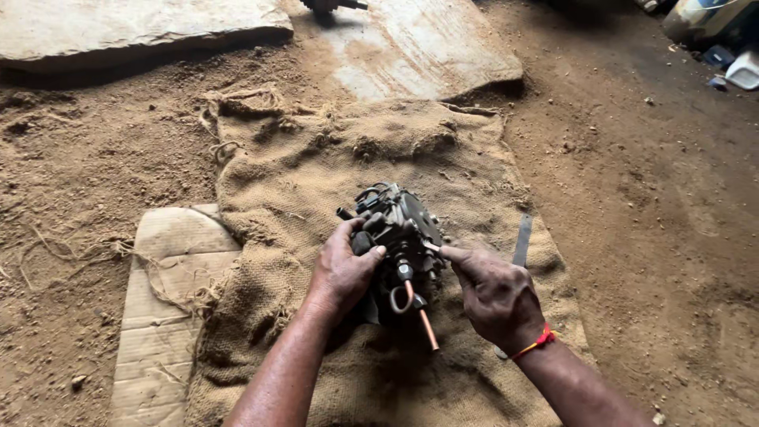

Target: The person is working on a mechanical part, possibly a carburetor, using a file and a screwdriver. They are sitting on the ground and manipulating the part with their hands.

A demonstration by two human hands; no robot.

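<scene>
- Centrally, on a burlap sack (316, 166) spread over the dirt floor (648, 205): a grimy dark metal engine part (399, 233), blocky, crowded with small fittings and bolts, standing upright.
- Low on its near side, a copper-coloured tube (428, 326) jutting toward the camera, beside a small curved loop of tubing (401, 300).
- Left hand (341, 269) wrapped round the part's left flank, fingers closed on it, thumb pressed against the housing.
- Right hand (496, 294) just right of the part, forefinger stretched out to touch its side, other fingers curled in; red thread (538, 341) at the wrist.
- Flat dark metal strip (522, 239) lying on the sack beyond the right hand.
- Worn cardboard sheet (170, 304) left of the sack, partly tucked under it.
- Stone slabs (142, 28) at the far edge.
</scene>
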